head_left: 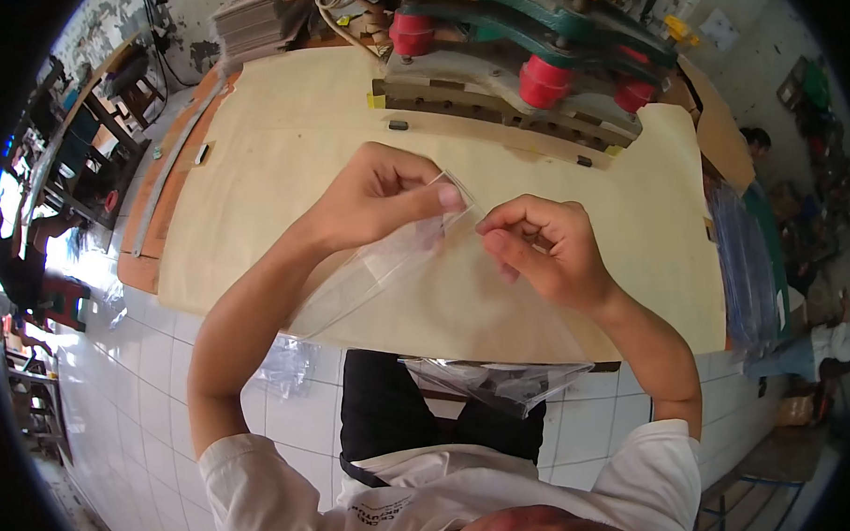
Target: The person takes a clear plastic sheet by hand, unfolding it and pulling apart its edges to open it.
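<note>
A clear plastic sheet (454, 302) hangs between my hands, its lower part draping past the table's front edge over my lap. My left hand (385, 197) is closed, pinching the sheet's upper corner between thumb and fingers. Close by on the right, my right hand (551, 252) is also closed, with thumb and fingertips at the sheet's upper edge. Both hands are raised over the pale table top (253, 178). Whether the plastic is one layer or a folded bag, I cannot tell.
At the back stands a green machine (501, 29) with red cylinders and yellow knobs. Stacked clear plastic (743, 264) hangs at the table's right side. A metal strip (173, 162) lies along the left edge. A plastic piece (286, 364) is on the tiled floor; another person (826, 345) is at far right.
</note>
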`<state>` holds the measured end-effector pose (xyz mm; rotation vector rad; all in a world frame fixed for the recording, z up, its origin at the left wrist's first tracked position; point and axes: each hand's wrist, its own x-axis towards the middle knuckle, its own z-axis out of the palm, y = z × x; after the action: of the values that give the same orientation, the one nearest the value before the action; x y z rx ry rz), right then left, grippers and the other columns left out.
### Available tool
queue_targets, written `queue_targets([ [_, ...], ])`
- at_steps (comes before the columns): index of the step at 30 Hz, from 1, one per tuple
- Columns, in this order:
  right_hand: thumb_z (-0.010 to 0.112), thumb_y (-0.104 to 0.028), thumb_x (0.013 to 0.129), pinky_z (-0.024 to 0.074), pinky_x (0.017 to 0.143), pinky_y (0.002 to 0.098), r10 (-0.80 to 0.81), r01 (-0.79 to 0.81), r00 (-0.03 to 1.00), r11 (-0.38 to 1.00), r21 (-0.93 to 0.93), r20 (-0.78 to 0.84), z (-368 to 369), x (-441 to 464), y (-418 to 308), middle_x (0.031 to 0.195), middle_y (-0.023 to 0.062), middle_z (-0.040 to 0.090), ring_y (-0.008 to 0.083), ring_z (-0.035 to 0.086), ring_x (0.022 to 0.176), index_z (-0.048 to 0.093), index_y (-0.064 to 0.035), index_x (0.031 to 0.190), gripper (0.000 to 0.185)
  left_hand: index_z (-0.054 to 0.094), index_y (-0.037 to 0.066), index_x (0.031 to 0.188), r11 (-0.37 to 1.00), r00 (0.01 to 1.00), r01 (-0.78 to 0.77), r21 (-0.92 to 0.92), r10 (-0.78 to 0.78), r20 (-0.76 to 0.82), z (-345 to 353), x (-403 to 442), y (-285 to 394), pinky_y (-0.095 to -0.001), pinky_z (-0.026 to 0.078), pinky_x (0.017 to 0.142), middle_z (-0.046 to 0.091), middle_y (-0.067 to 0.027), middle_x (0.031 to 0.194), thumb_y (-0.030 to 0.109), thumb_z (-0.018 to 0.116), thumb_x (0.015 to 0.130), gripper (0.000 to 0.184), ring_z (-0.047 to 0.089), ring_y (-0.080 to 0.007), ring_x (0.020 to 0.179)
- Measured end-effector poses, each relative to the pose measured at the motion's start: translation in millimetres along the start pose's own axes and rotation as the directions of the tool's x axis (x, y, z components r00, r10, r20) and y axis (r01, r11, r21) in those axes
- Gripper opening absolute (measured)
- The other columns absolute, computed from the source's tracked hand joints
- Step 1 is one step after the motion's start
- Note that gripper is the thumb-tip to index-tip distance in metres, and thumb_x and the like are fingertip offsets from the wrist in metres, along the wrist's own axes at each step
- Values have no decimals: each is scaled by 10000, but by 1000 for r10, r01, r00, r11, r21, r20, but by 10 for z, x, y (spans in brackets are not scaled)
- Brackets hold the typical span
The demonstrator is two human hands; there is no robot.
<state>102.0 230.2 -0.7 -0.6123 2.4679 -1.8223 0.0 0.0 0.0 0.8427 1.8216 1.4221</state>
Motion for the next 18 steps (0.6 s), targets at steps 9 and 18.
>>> queue_targets([
  [9,617,-83,914,461,513,219,1,10,998,984,177,-59,-71,-89,-68,660,34,613,67,571,567,620,30,906,114,712,-3,831,485,547,-681,549,835,-60,371,-1044,407,-439,529,754,670,-207,928,299,743,761,312,669,-342,846],
  [18,621,-71,906,435,505,218,-51,69,995,971,229,-84,-122,-59,36,632,33,599,60,548,550,598,29,870,109,689,-3,962,900,965,263,-348,-236,118,1194,-2187,-1510,-367,513,860,683,-121,1025,140,625,921,161,652,-247,959],
])
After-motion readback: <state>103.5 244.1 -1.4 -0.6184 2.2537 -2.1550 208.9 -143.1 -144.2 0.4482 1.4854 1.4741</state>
